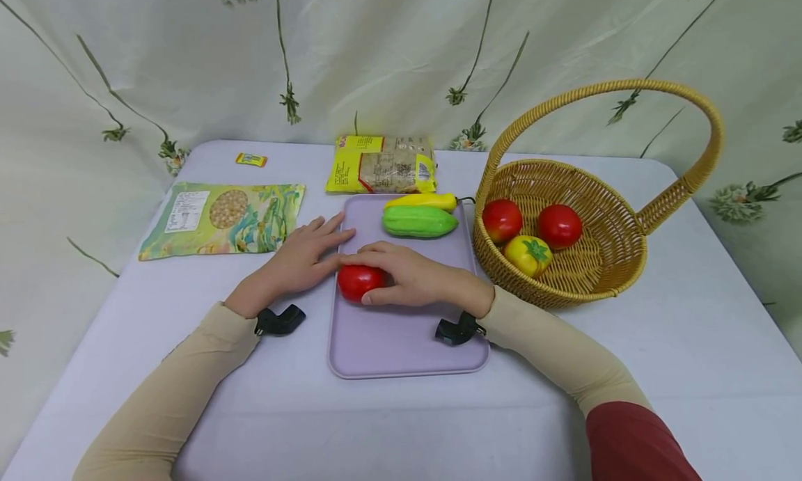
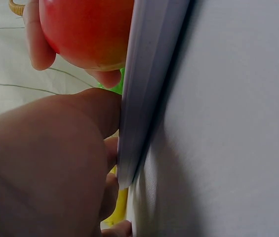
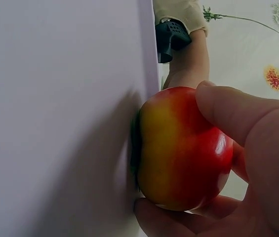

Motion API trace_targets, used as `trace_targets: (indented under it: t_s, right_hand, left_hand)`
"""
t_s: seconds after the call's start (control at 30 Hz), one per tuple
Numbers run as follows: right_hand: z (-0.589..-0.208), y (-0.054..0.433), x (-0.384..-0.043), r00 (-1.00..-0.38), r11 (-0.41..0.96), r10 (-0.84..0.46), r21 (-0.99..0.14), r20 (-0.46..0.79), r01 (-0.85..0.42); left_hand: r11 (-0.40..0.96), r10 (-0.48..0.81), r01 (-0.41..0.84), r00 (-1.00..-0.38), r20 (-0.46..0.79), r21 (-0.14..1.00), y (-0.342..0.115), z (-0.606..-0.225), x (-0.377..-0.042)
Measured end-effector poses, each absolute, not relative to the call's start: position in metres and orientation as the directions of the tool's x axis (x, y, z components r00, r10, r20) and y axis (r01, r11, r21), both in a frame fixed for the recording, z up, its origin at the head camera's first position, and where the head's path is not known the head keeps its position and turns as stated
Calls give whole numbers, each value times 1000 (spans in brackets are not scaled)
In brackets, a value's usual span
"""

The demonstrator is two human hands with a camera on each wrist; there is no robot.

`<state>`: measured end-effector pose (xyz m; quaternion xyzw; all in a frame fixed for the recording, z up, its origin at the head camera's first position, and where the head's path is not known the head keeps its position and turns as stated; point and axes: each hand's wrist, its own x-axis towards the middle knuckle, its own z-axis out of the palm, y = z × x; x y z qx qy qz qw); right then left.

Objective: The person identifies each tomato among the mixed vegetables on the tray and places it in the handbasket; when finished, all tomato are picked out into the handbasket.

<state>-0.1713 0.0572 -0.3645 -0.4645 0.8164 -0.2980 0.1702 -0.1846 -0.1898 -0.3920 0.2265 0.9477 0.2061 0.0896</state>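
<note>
My right hand [image 1: 410, 276] grips a glossy red tomato [image 1: 361, 282] over the left part of a lilac tray [image 1: 407, 349]. The right wrist view shows yellow on the tomato [image 3: 183, 148] and green leaves facing the tray, with thumb and fingers on either side. My left hand [image 1: 301, 255] rests at the tray's left edge with its fingers spread; its thumb and fingers touch the rim in the left wrist view. A green ridged vegetable [image 1: 420, 221] and a yellow pepper [image 1: 422, 202] lie at the tray's far end.
A wicker basket [image 1: 567, 296] with a tall handle stands right of the tray, holding two red tomatoes [image 1: 560, 225] and a yellow one [image 1: 528, 255]. Behind the tray lies a yellow-and-clear bag [image 1: 382, 166]. A green packet [image 1: 222, 220] and a small yellow wrapper [image 1: 251, 159] lie left.
</note>
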Motion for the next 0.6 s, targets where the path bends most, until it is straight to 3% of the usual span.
trace_targets:
  t_s: [0.6]
  right_hand:
    - [-364, 57, -171, -516, 399, -857, -637, -3, -660]
  left_hand:
    - [807, 474, 407, -878, -58, 428, -192, -395, -185]
